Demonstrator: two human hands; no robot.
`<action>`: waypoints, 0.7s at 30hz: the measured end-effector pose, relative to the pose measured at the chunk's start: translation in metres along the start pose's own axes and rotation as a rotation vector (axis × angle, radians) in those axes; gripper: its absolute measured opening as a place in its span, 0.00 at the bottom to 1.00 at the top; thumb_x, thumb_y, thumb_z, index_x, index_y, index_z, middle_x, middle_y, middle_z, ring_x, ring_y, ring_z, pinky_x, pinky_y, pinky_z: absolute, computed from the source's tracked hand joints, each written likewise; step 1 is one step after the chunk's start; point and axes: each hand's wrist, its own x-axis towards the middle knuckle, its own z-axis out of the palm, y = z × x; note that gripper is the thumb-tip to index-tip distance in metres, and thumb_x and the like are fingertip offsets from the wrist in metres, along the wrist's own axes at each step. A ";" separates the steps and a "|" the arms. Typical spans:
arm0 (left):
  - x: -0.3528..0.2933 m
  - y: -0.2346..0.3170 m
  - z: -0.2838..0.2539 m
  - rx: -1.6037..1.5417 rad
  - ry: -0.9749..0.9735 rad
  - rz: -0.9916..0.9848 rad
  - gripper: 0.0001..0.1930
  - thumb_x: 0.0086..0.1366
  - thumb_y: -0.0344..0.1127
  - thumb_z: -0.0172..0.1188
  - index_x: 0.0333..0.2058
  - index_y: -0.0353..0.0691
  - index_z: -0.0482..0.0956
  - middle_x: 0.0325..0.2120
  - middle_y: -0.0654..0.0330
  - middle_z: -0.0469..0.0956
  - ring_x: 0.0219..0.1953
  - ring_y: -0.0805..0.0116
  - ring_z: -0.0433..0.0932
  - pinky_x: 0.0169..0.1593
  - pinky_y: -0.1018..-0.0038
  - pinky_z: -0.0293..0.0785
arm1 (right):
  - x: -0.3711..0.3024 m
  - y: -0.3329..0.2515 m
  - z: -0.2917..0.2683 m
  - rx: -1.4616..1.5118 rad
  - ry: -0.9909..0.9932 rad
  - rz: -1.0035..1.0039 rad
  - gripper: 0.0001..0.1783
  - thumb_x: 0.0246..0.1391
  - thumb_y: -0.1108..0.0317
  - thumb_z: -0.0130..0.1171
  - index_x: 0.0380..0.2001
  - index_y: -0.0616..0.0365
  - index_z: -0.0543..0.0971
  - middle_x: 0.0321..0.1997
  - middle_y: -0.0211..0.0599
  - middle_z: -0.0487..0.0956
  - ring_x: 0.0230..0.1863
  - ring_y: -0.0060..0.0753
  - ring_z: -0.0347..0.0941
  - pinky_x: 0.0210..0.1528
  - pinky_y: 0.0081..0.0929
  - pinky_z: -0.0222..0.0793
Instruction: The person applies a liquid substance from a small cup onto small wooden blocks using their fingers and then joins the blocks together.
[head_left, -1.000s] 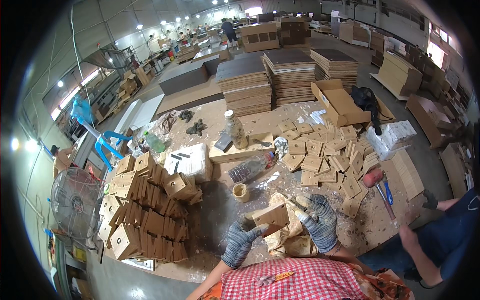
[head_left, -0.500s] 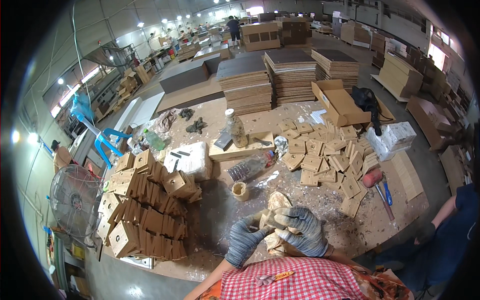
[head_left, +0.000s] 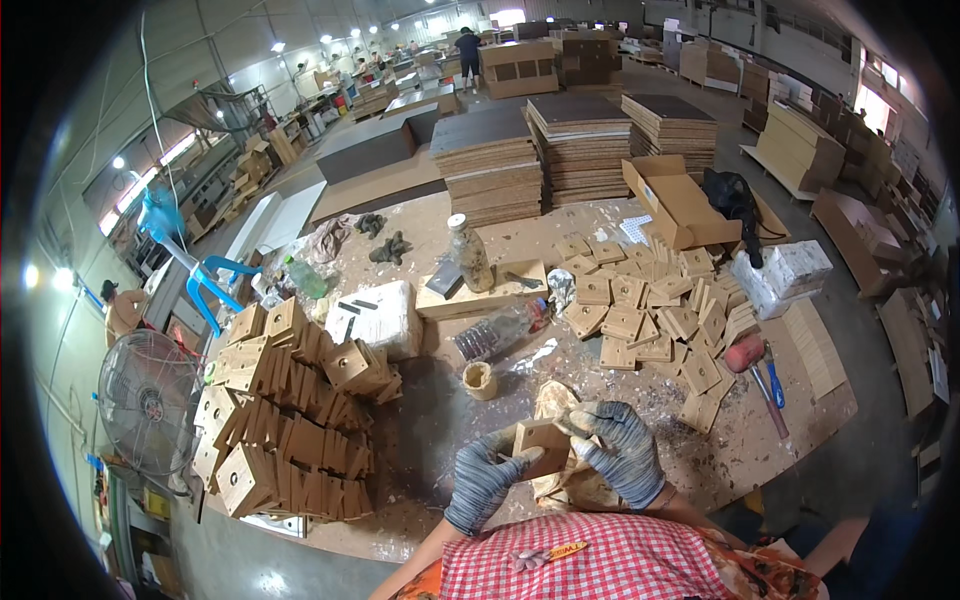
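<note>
In my gloved left hand (head_left: 482,478) is a small flat wooden block (head_left: 541,447), tilted up, with the thumb across its face. My gloved right hand (head_left: 625,458) is at the block's right edge, fingers bent together; what they pinch, if anything, is too small to tell. Beneath both hands a stained cream cloth (head_left: 553,400) lies on the table. A small tub of tan paste (head_left: 480,381) stands just beyond my hands. To the left rise stacked wooden blocks (head_left: 250,365); similar loose blocks (head_left: 625,322) are heaped at the right.
A clear plastic bottle (head_left: 490,335) lies on its side behind the tub, near a standing jar (head_left: 468,252). A red-headed mallet (head_left: 748,358) and a blue-handled tool (head_left: 774,380) lie at the right. An open carton (head_left: 690,222) is behind the heap; a fan (head_left: 150,400) stands left.
The block has turned so that its broad face shows, and my right hand has shifted slightly right. At the right edge, another person's arm has moved lower.
</note>
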 end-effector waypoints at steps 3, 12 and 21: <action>0.000 0.006 -0.005 -0.065 -0.003 -0.094 0.22 0.56 0.36 0.67 0.47 0.32 0.76 0.33 0.59 0.81 0.32 0.77 0.77 0.35 0.78 0.76 | -0.002 0.009 -0.008 0.035 0.068 0.137 0.15 0.46 0.70 0.63 0.40 0.59 0.80 0.45 0.37 0.76 0.47 0.35 0.71 0.52 0.27 0.68; 0.003 0.015 -0.016 -0.151 -0.011 -0.124 0.21 0.56 0.41 0.65 0.44 0.31 0.77 0.34 0.59 0.80 0.33 0.76 0.77 0.35 0.79 0.72 | -0.005 0.021 -0.022 0.047 0.104 0.182 0.16 0.46 0.76 0.63 0.42 0.63 0.79 0.45 0.37 0.76 0.49 0.32 0.71 0.51 0.25 0.68; 0.019 -0.024 -0.014 -0.770 -0.049 -0.245 0.28 0.61 0.39 0.60 0.55 0.32 0.64 0.45 0.55 0.75 0.46 0.66 0.77 0.47 0.70 0.76 | -0.003 0.014 -0.018 0.164 0.128 0.207 0.18 0.46 0.76 0.64 0.43 0.63 0.78 0.43 0.38 0.77 0.46 0.27 0.73 0.48 0.22 0.70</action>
